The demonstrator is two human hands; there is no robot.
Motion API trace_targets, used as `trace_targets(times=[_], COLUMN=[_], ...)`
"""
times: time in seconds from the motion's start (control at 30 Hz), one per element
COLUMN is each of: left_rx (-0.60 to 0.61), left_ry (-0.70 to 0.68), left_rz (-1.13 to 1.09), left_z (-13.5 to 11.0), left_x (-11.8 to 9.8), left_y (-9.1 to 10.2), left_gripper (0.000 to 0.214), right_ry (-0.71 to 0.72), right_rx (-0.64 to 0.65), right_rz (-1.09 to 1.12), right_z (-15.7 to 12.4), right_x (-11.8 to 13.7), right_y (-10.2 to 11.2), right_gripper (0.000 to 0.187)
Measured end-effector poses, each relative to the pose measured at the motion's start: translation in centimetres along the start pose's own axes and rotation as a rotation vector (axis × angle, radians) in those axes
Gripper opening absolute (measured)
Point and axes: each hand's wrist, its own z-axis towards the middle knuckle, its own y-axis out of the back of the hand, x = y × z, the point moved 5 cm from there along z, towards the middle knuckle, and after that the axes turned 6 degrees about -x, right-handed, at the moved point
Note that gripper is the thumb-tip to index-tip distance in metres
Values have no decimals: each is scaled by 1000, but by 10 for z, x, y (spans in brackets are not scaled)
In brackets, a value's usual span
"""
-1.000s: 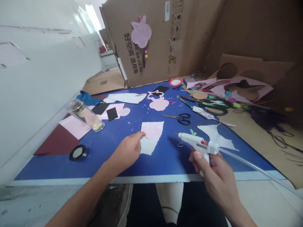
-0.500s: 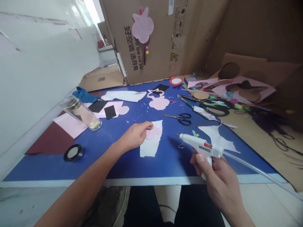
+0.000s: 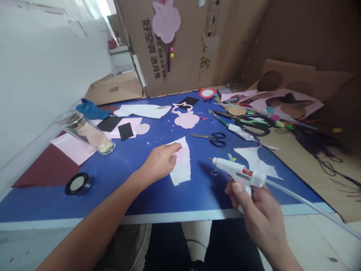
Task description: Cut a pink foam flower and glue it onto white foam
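My right hand (image 3: 258, 210) grips a white hot glue gun (image 3: 239, 174) above the near edge of the blue board (image 3: 118, 177), nozzle pointing left, a clear glue stick (image 3: 310, 205) trailing out its back. My left hand (image 3: 159, 162) rests with curled fingers on a white paper piece (image 3: 182, 169) that carries a pink cutout (image 3: 183, 152), fingertips pressing on the pink part. The glue gun's tip is a short way right of that paper, not touching it.
Black scissors (image 3: 211, 138) lie beyond the paper. A pink flower-shaped cutout (image 3: 186, 119), black squares (image 3: 125, 131), a clear jar (image 3: 84, 131) and a black tape roll (image 3: 78, 183) sit on the board. Large scissors (image 3: 251, 126), scraps and cardboard (image 3: 175, 45) crowd the right and back.
My left hand has slid forward onto the pink cutout and turned the white paper slightly. The glue gun has stayed almost where it was.
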Motion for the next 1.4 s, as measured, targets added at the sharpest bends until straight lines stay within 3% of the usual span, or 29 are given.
trace_targets(times=[0.3,0.73,1.07,1.3,1.4], left_rx=[30,-52,-43,-85,-126], left_ry=[-75,-161,28,127,173], left_rz=[-22,-14,39,-84,-120], left_z=[-3,-8,-5,-3,-1], left_x=[6,-1,-3,3,6], left_y=[-1,-7,-3,-5,-6], left_gripper=[50,40,49,51,42], right_ry=[37,37,76,140,159], right_rx=[6,2,109,215,240], right_rz=[-37,-72,-108,-120,-122], right_z=[1,0,14,34,39], right_x=[-6,-3,14,27,28], right_y=[0,-1,-15,-38,-44], right_gripper=[44,43,47,45,42])
